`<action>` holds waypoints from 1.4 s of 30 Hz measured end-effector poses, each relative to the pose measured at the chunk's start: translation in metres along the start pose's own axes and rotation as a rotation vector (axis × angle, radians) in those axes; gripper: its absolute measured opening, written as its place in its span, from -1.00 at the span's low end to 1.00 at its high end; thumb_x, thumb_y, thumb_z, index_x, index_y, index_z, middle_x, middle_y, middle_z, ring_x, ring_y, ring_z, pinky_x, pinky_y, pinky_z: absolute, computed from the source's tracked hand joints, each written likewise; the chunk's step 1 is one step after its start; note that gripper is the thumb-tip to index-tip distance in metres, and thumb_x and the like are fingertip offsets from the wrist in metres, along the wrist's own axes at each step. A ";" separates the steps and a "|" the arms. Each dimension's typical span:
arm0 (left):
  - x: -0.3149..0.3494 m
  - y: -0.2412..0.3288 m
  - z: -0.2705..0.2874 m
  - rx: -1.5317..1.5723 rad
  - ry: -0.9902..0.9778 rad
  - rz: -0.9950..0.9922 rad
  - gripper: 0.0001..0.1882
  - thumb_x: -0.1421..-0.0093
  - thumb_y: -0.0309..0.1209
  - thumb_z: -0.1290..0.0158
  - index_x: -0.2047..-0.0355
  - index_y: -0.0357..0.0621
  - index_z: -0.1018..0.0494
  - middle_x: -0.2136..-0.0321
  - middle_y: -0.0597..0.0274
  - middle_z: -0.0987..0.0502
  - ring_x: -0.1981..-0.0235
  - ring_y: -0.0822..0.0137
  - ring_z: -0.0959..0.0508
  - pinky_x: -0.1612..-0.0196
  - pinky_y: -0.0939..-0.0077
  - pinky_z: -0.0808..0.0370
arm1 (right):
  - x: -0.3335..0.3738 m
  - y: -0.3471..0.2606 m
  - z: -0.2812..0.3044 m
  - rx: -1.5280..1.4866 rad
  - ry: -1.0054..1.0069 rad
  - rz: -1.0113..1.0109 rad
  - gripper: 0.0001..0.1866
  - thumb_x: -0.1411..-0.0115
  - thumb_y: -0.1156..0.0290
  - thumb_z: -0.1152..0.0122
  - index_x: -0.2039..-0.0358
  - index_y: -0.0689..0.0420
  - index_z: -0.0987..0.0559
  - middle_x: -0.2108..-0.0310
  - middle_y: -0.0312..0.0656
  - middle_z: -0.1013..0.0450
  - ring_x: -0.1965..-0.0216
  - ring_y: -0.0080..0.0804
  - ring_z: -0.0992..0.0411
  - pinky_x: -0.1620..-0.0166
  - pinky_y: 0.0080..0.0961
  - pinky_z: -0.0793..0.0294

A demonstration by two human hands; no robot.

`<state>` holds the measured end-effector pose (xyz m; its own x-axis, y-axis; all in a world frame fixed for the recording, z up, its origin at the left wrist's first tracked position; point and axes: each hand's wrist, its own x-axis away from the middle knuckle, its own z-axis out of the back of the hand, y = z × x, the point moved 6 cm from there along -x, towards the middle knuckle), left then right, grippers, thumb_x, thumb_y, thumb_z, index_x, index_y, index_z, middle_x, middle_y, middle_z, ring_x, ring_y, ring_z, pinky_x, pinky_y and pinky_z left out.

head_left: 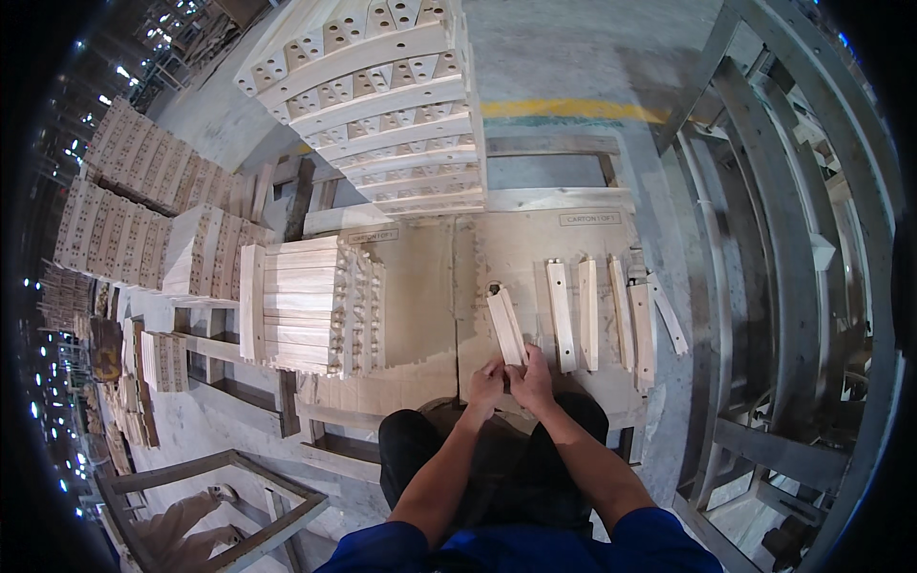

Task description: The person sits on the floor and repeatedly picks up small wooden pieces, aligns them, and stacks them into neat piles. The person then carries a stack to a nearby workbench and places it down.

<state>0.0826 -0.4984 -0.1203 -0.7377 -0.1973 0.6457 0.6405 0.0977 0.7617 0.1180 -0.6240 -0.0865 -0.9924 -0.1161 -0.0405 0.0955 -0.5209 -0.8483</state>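
A short pale wooden bar (507, 329) slants up and away from me above the cardboard, with a dark hole or fitting at its far end. Round its near end my right hand (532, 380) is closed. My left hand (485, 384) is closed too, right beside that same near end; what its fingers hold is hidden. Just right of the hands, a wooden bar with holes (562, 320) and a second bar (587, 315) lie side by side on the cardboard sheet (420, 306). Further right lie several more bars (642, 334).
A neat stack of bars (301, 296) stands left on the cardboard. Beyond rises a tall stack of drilled wooden pieces (401, 124). More stacks (115, 229) stand far left. A metal frame rack (755, 286) borders the right side. At lower left, a person's legs (181, 520) show behind another frame (239, 463).
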 end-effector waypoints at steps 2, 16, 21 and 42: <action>-0.010 0.007 0.011 -0.215 0.082 -0.022 -0.54 -0.44 -0.22 -0.03 -0.25 -0.19 -0.45 0.10 0.01 -0.67 0.10 -0.04 -0.67 -0.03 0.12 -0.59 | 0.000 -0.010 -0.002 0.133 -0.063 0.076 -0.43 -0.25 0.37 -0.34 -0.24 0.22 -0.41 0.00 0.22 -0.45 -0.03 0.22 -0.46 -0.11 -0.03 -0.48; 0.002 0.078 -0.022 -0.963 0.277 -0.156 -0.01 -0.28 0.02 -0.19 -0.52 -0.19 0.01 -0.23 -0.28 -0.37 -0.23 -0.24 -0.45 -0.13 -0.07 -0.55 | 0.003 0.011 -0.009 -0.293 -0.444 -0.450 -0.56 -0.23 0.46 -0.27 -0.14 0.18 -0.53 0.01 0.16 -0.52 0.04 0.20 -0.52 -0.01 -0.10 -0.54; 0.003 0.075 -0.028 -0.963 0.249 -0.227 0.05 -0.27 -0.06 -0.18 -0.54 -0.32 0.12 -0.25 -0.25 -0.36 -0.18 -0.22 -0.48 -0.10 -0.04 -0.58 | 0.026 -0.009 0.041 0.056 -0.043 -0.084 -0.63 -0.28 0.46 -0.26 -0.10 0.22 -0.56 0.06 0.05 -0.53 0.12 -0.15 -0.56 0.01 -0.26 -0.57; 0.126 0.255 0.362 -1.064 0.927 -0.371 -0.11 -0.10 -0.21 -0.29 -0.40 -0.24 -0.23 -0.06 -0.13 -0.49 -0.11 -0.11 -0.54 -0.06 0.04 -0.62 | 0.063 -0.078 0.084 0.292 -0.139 0.107 -0.79 -0.24 0.46 -0.28 0.11 0.19 -0.63 0.18 0.01 -0.59 0.12 0.06 -0.59 0.03 -0.11 -0.58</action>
<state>0.0761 -0.1454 0.1751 -0.7565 -0.6354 -0.1548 0.6036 -0.7695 0.2084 0.0542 -0.6623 0.0215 -0.9576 -0.2863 -0.0318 0.2362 -0.7172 -0.6556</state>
